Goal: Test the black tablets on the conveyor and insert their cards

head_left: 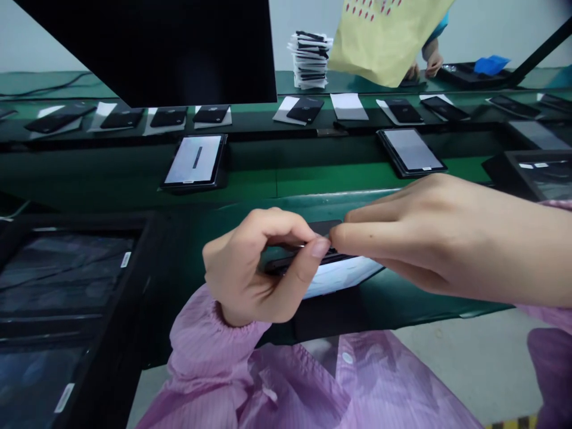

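My left hand (257, 265) is curled round the near end of a flat black tablet (339, 274), thumb and forefinger pinched at its top edge. My right hand (429, 238) comes in from the right, its fingertips pinched together at that same edge, right beside my left thumb. The tablet is tilted, and its pale screen shows below my fingers. Most of the tablet is hidden by both hands. I wear pink sleeves.
A green conveyor belt (313, 179) carries two tablets (195, 161) (411, 150). A farther belt holds black parts on white sheets (304, 110). Black trays (67, 286) sit at left. A dark monitor (179, 47) hangs above. Another person's hands (424, 65) work behind a yellow sheet.
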Demonstrator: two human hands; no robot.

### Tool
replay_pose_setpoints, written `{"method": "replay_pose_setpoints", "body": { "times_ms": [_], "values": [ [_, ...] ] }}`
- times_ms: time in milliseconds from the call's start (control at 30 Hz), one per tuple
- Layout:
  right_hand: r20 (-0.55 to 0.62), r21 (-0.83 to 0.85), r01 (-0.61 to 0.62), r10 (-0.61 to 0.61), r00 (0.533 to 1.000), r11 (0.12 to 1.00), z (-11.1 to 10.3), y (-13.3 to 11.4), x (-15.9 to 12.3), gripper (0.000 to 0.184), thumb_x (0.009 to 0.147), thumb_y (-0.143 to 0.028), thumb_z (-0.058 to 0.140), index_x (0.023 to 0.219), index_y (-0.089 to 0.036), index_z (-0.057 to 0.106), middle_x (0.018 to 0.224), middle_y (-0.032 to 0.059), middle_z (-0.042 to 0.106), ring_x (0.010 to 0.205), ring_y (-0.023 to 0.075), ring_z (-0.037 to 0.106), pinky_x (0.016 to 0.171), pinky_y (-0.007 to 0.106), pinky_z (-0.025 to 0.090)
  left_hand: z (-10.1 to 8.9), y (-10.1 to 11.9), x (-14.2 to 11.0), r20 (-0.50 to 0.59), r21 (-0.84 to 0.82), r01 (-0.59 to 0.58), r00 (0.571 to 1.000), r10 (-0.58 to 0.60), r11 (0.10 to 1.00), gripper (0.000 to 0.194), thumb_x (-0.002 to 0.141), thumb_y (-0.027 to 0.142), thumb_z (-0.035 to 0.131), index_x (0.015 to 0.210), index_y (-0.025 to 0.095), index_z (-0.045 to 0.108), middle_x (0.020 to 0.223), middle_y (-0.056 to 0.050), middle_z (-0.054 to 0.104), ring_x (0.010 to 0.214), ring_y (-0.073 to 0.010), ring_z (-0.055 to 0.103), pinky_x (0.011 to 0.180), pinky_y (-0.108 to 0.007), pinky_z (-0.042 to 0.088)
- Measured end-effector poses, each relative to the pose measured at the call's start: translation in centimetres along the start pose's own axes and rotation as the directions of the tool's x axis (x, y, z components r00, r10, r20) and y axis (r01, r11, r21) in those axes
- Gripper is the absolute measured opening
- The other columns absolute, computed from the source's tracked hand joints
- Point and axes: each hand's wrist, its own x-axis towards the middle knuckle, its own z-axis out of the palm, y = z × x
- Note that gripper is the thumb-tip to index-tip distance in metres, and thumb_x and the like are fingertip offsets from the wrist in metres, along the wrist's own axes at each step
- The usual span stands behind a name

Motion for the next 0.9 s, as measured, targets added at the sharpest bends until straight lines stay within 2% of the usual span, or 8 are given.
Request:
{"method": "replay_pose_setpoints", "body": {
  "times_ms": [133,267,333,433,667,800,900],
  "values": [
    [0.016,-0.015,-0.005,0.005,1.0,1.0,0.1,0.5,-0.1,0.036,0.103,-0.024,0.025,0.081,-0.021,0.053,0.056,-0.0073,0.037,0.041,0.0045,0.03,0.04,0.021,0.02,-0.1,0.1,0.0,-0.023,0.069,-0.042,0.999,0.044,0.997,0.006,0.086,0.026,0.065,0.084,0.025,0.06,0.066,0.006,0.065,0.051,-0.0087,0.058,0.045,-0.025,0.046],
    [0.04,0.02,-0.081,0.081,0.996,0.996,0.0,0.8,-0.3,0.027,0.102,-0.03,0.033,0.089,-0.021,0.055,0.06,-0.0073,0.048,0.045,0.004,0.042,0.041,0.02,0.024,0.2,-0.3,0.0,-0.079,0.068,-0.048,0.995,0.053,0.997,0.005,0.085,0.024,0.067,0.086,0.024,0.062,0.065,0.006,0.062,0.054,-0.0101,0.06,0.05,-0.026,0.049],
    [0.07,0.063,-0.123,0.119,0.99,0.99,-0.1,0.8,-0.2,0.02,0.1,-0.029,0.04,0.09,-0.02,0.056,0.064,-0.0065,0.053,0.048,0.0046,0.048,0.042,0.019,0.026,0.3,-0.6,0.0,-0.085,0.043,-0.069,0.994,0.073,0.997,0.006,0.083,0.021,0.068,0.085,0.023,0.063,0.065,0.006,0.062,0.053,-0.0095,0.06,0.05,-0.025,0.049],
    [0.119,0.115,-0.156,0.142,0.983,0.981,-0.4,0.6,0.1,0.016,0.097,-0.023,0.047,0.083,-0.019,0.054,0.063,-0.0051,0.054,0.05,0.0054,0.049,0.044,0.02,0.028,0.4,-0.9,0.1,-0.097,0.035,-0.145,0.984,0.147,0.989,0.008,0.08,0.018,0.07,0.085,0.021,0.065,0.064,0.006,0.062,0.047,-0.0075,0.056,0.048,-0.023,0.047],
    [0.06,0.171,-0.034,0.024,0.998,0.985,-0.2,0.9,0.2,0.017,0.098,-0.018,0.043,0.085,-0.02,0.053,0.064,-0.0055,0.052,0.05,0.0066,0.041,0.049,0.023,0.028,0.1,-0.7,0.4,-0.071,0.062,-0.153,0.985,0.158,0.986,0.007,0.081,0.019,0.069,0.084,0.023,0.065,0.062,0.007,0.061,0.05,-0.0077,0.057,0.046,-0.021,0.044],
    [0.045,0.178,-0.011,0.003,0.999,0.984,0.0,1.0,0.1,0.022,0.097,-0.018,0.046,0.075,-0.021,0.049,0.06,-0.0066,0.042,0.048,0.0058,0.032,0.048,0.024,0.024,0.1,-0.4,0.3,-0.07,0.073,-0.146,0.986,0.151,0.987,0.009,0.082,0.015,0.066,0.086,0.023,0.065,0.063,0.006,0.062,0.05,-0.0085,0.057,0.046,-0.023,0.043],
    [0.043,0.205,0.006,-0.016,0.999,0.979,0.1,1.0,0.1,0.025,0.096,-0.018,0.046,0.072,-0.021,0.048,0.059,-0.0068,0.039,0.047,0.0048,0.032,0.046,0.023,0.022,0.1,-0.4,0.2,-0.057,0.052,-0.169,0.984,0.172,0.984,0.009,0.082,0.015,0.066,0.086,0.023,0.065,0.064,0.007,0.063,0.05,-0.0091,0.058,0.046,-0.023,0.043]
  ]
}}
